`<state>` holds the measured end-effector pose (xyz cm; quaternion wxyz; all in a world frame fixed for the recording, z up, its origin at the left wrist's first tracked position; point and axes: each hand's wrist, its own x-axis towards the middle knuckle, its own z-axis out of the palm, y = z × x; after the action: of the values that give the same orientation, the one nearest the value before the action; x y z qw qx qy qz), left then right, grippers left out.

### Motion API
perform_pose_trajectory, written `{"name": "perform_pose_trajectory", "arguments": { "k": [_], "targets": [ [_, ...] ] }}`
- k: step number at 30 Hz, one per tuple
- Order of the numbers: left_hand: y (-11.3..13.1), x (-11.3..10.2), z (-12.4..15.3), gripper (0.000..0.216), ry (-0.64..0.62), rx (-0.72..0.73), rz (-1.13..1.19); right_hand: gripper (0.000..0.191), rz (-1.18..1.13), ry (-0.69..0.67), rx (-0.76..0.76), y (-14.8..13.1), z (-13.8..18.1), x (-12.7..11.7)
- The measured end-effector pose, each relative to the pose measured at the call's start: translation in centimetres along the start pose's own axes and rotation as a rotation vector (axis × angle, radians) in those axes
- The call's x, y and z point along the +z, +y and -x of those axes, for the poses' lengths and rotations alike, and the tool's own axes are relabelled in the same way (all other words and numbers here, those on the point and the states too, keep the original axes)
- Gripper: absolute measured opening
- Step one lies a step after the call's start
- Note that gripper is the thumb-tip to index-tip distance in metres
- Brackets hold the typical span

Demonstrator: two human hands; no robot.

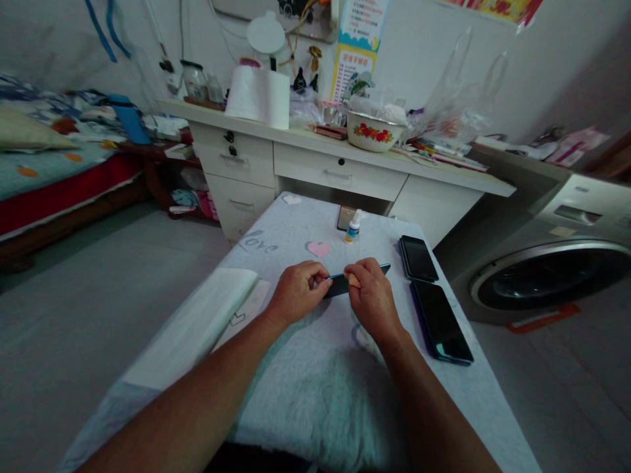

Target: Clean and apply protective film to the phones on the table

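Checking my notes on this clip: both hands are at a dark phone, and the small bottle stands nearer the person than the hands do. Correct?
Not quite: the small bottle stands beyond the left hand and right hand, as the head view shows. Both hands are at the dark phone.

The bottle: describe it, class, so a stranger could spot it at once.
Find the cloth-covered table. On its far half, beyond the right hand, a small bottle stands by a flat phone. Its white top and yellow base set it apart from the phone.
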<state>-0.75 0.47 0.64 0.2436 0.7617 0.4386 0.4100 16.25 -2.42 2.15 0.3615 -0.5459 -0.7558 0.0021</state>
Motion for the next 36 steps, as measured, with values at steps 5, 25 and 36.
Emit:
{"name": "perform_pose_trajectory", "arguments": {
  "k": [5, 25, 36],
  "targets": [
    [-0.1, 0.0, 0.0, 0.004, -0.002, -0.005, 0.013, 0.025, 0.064, 0.044, 0.034, 1.4, -0.2, -0.7],
    [0.0, 0.0, 0.0, 0.007, 0.003, 0.008, 0.018, 0.024, 0.222, 0.181, 0.211, 6.0, -0.7, -2.4],
    [-0.1, 0.1, 0.0, 0.007, 0.006, 0.014, 0.013, 0.024, 0.075, 0.207, 0.396, 6.7, -0.8, -2.8]
  ]
}}
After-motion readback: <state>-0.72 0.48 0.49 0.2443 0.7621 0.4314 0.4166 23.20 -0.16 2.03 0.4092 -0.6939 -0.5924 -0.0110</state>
